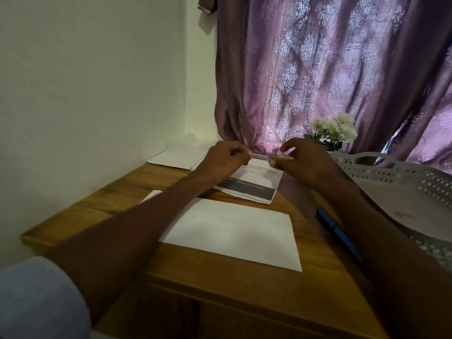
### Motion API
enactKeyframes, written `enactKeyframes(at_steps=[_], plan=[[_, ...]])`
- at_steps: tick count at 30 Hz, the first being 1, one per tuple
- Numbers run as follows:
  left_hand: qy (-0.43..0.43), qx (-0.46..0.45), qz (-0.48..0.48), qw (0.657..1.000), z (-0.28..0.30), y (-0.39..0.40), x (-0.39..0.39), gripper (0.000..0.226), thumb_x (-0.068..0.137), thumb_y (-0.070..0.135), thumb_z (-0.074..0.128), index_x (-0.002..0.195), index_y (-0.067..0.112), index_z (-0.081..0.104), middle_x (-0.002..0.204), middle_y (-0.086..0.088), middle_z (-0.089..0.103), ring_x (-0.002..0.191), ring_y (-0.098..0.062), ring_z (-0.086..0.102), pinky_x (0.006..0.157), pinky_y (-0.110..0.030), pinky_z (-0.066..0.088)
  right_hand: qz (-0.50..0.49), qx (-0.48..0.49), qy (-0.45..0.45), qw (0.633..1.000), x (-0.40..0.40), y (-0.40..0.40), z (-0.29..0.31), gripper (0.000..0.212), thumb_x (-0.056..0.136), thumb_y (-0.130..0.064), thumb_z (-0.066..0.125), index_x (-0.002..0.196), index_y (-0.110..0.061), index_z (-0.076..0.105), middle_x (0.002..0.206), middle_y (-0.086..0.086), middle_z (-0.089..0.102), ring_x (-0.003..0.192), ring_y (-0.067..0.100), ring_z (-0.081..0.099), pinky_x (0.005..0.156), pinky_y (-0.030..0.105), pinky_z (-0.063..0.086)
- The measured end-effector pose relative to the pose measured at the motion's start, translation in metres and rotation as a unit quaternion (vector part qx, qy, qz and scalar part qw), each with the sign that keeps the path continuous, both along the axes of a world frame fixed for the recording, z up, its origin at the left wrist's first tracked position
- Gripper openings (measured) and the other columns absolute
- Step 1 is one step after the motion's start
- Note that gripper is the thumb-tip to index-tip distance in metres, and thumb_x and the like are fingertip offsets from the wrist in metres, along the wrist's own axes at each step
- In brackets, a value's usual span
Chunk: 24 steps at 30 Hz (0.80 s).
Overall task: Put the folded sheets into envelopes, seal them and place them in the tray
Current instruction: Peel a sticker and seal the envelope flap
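purple curtain [318,69], white flowers [335,129], blue pen [338,237]

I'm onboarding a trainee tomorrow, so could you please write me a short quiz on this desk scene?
1. True or false: the white envelope lies nearer the person than the folded sheets.
2. The blue pen lies: A) left of the envelope, B) between envelope and tray, C) inside the tray.
3. Fill in: behind the right hand stand white ____.

Key: 1 true; 2 B; 3 flowers.
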<state>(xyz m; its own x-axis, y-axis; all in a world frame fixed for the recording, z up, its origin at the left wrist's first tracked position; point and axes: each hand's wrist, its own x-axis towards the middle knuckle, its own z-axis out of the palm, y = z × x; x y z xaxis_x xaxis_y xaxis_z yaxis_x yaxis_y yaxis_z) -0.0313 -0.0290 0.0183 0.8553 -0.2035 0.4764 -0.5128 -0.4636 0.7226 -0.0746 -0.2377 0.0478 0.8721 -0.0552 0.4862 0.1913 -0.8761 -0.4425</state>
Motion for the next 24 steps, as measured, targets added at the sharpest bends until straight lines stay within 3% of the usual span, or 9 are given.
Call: enactKeyframes(at_steps=[3,5,9,15,19,24], plan=[[0.047,-0.039,-0.052,0.997,0.002,-0.003,-0.004,0.031,0.101,0.045,0.061,0.117,0.021,0.073,0.107,0.009,0.076,0.098,-0.009,0.069,0.086,-0.027,0.053,0.052,0.152,-0.002,0.987,-0.006,0.009,0.006,0.048,0.079,-0.055,0.081,0.106,-0.016,0.075,0.096,0.002,0.075,0.087,0.016,0.07,0.07,0.027,0.051],[0.087,-0.081,-0.085,0.989,0.004,-0.003,-0.006,0.036,0.101,0.05,0.059,0.122,0.024,0.071,0.11,0.011,0.076,0.102,-0.01,0.071,0.084,-0.029,0.056,0.086,0.25,0.042,0.964,-0.011,0.018,0.008,0.048,0.08,-0.056,0.078,0.105,-0.016,0.075,0.092,0.004,0.077,0.081,0.015,0.073,0.062,0.023,0.049],[0.171,-0.176,-0.153,0.957,0.006,-0.002,-0.012,0.04,0.101,0.047,0.059,0.127,0.018,0.07,0.116,0.0,0.078,0.105,-0.017,0.075,0.089,-0.036,0.056,0.108,0.323,0.116,0.933,-0.016,0.03,0.006,0.063,0.072,-0.072,0.074,0.105,-0.019,0.073,0.091,-0.001,0.08,0.083,0.012,0.077,0.077,0.033,0.057],[0.209,-0.229,-0.178,0.934,0.007,0.001,-0.015,0.038,0.1,0.044,0.061,0.124,0.016,0.07,0.115,-0.005,0.078,0.096,-0.021,0.077,0.084,-0.033,0.056,0.13,0.409,0.164,0.888,-0.017,0.033,0.008,0.083,0.06,-0.078,0.071,0.111,-0.013,0.075,0.094,0.002,0.079,0.094,0.02,0.077,0.073,0.034,0.058],[0.217,-0.247,-0.164,0.93,0.007,0.003,-0.011,0.043,0.098,0.047,0.064,0.126,0.015,0.068,0.115,-0.007,0.078,0.094,-0.02,0.076,0.079,-0.031,0.056,0.168,0.452,0.191,0.855,-0.017,0.026,0.009,0.063,0.078,-0.063,0.073,0.116,-0.013,0.076,0.108,0.006,0.077,0.103,0.022,0.073,0.085,0.037,0.059],[0.225,-0.258,-0.165,0.925,0.007,0.006,-0.01,0.041,0.097,0.046,0.065,0.124,0.016,0.071,0.113,-0.005,0.078,0.094,-0.018,0.074,0.088,-0.035,0.054,0.192,0.469,0.204,0.838,-0.018,0.027,0.009,0.041,0.09,-0.036,0.075,0.121,-0.009,0.072,0.115,0.01,0.074,0.105,0.023,0.072,0.082,0.034,0.057]])
